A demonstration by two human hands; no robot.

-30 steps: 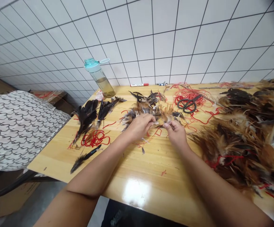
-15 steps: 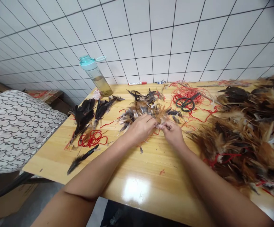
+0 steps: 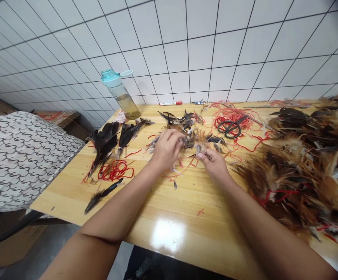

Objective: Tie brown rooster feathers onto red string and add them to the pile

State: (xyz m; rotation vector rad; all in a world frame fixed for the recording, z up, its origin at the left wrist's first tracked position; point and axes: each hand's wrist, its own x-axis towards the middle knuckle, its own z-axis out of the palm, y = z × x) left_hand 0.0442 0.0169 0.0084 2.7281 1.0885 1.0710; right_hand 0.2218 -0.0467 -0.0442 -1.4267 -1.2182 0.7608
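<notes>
My right hand (image 3: 215, 163) pinches a small brown-and-grey feather tuft (image 3: 198, 148) between thumb and fingertips, just over the table. To its left, my left hand (image 3: 166, 149) arches over a loose feather pile (image 3: 188, 134), its fingers bent and apart, slightly blurred at the tips. Part of that pile is hidden beneath the left hand. Thin red string (image 3: 192, 161) lies on the wood between the two hands.
Black scissors (image 3: 231, 127) rest on tangled red string (image 3: 230, 112). A large heap of brown feathers (image 3: 300, 167) covers the right side. Black feathers (image 3: 103, 142), a red cord coil (image 3: 116, 170) and a water bottle (image 3: 126, 103) are on the left. A red marker (image 3: 170, 103) lies near the wall.
My left hand has drawn away from the right fingertips, leftward and up over the pile, and its fingers have loosened. My right hand stays nearly in place, the tuft now showing in its pinch.
</notes>
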